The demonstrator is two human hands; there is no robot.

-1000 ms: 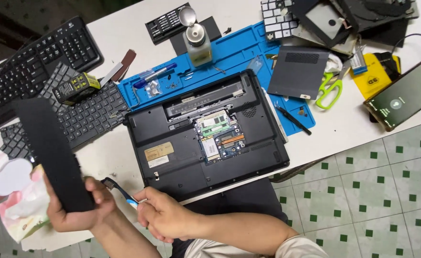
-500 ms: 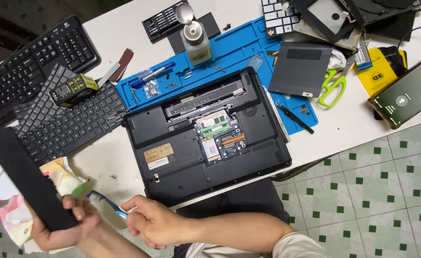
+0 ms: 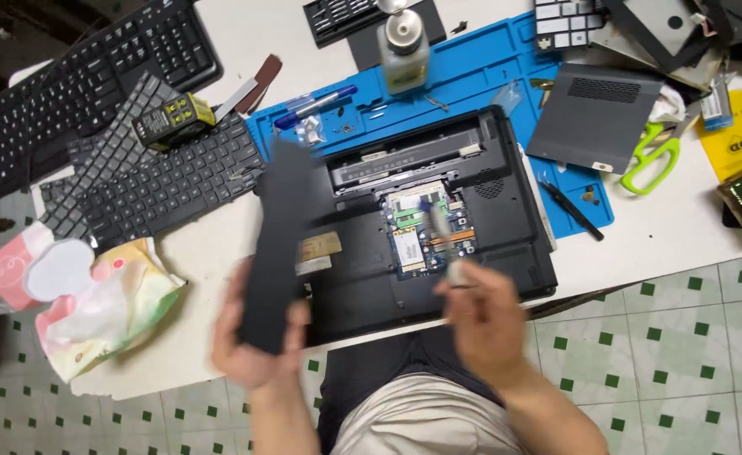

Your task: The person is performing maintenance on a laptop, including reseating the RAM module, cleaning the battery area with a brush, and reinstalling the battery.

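Observation:
My left hand (image 3: 249,350) grips a long black battery pack (image 3: 276,244) by its lower end and holds it upright over the left side of an upturned black laptop (image 3: 472,253). The laptop's bottom hatch is off, and green circuit boards (image 3: 421,232) show in the opening. My right hand (image 3: 484,316), blurred, pinches a thin blue-tipped brush (image 3: 438,232) whose tip hovers above those boards.
A blue work mat (image 3: 489,67) lies behind the laptop with a white bottle (image 3: 404,50), a blue pen (image 3: 316,105) and a grey cover panel (image 3: 594,118). Loose black keyboards (image 3: 135,168) lie at left, a crumpled bag (image 3: 105,307) in front of them, green scissors (image 3: 653,152) at right.
My left hand swung the battery pack from the far left to above the laptop's left side. My right hand rose with the brush from the table's front edge to over the open boards.

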